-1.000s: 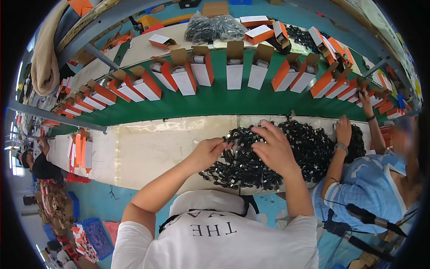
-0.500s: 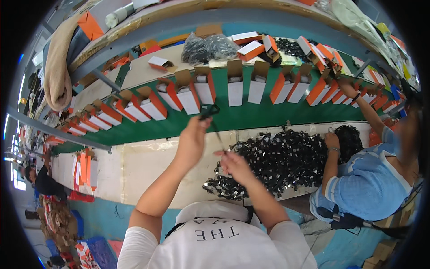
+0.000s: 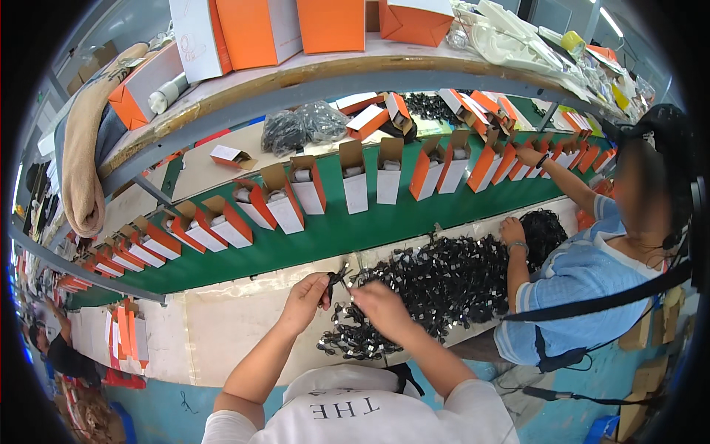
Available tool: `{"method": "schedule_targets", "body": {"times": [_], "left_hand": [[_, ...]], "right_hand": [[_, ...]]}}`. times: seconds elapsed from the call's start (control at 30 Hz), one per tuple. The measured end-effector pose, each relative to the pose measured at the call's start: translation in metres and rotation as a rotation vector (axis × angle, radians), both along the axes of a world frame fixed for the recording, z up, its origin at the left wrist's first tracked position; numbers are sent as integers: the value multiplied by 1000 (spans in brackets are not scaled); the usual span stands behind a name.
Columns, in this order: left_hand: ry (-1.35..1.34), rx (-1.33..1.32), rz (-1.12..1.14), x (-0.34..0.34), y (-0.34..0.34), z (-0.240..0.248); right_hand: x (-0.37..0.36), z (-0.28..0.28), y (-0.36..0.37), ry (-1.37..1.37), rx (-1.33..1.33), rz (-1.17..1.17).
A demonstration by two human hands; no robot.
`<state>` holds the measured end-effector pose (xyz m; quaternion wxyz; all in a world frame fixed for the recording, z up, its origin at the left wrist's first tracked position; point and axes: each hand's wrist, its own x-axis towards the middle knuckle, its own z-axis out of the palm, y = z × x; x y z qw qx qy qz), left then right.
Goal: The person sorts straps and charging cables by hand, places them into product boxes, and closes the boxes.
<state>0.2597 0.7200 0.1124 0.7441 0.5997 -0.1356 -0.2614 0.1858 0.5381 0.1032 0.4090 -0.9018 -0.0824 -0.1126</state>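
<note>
My left hand (image 3: 302, 302) is closed on a small bunched black cable (image 3: 335, 281), with loops sticking out past the fingertips. Close beside it, my right hand (image 3: 382, 309), slightly blurred, has its fingers pinched together at the cable's near end. Below and to the right of my hands lies a big pile of black cables (image 3: 444, 285) with small silvery plug ends, spread over the pale worktop (image 3: 244, 311). Which end of the cable my right fingers grip is too small to tell.
A green conveyor belt (image 3: 259, 255) crosses beyond the worktop, carrying a row of open orange-and-white boxes (image 3: 355, 189). A co-worker (image 3: 577, 281) in light blue stands at right, reaching to boxes. Overhead runs a shelf (image 3: 296, 74) with larger boxes. Another person (image 3: 66, 355) works far left.
Both my hands have come lower and closer together; the cable that was stretched between them is now bunched at my left hand. The view has tilted up, showing more of the shelf.
</note>
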Motion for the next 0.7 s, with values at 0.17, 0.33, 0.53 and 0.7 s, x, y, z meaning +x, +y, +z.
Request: {"method": "schedule_targets", "body": {"times": [0.17, 0.33, 0.53, 0.7], "left_hand": [[-581, 306, -55, -17, 10, -13], [20, -210, 43, -5, -3, -6], [-1163, 418, 321, -4, -20, -21], [-1084, 505, 389, -12, -40, -41]], "right_hand": [[-6, 53, 3, -284, -206, 213], [27, -18, 4, 167, 550, 37], [22, -35, 43, 327, 1715, 55], [38, -49, 35, 364, 1664, -169]]}}
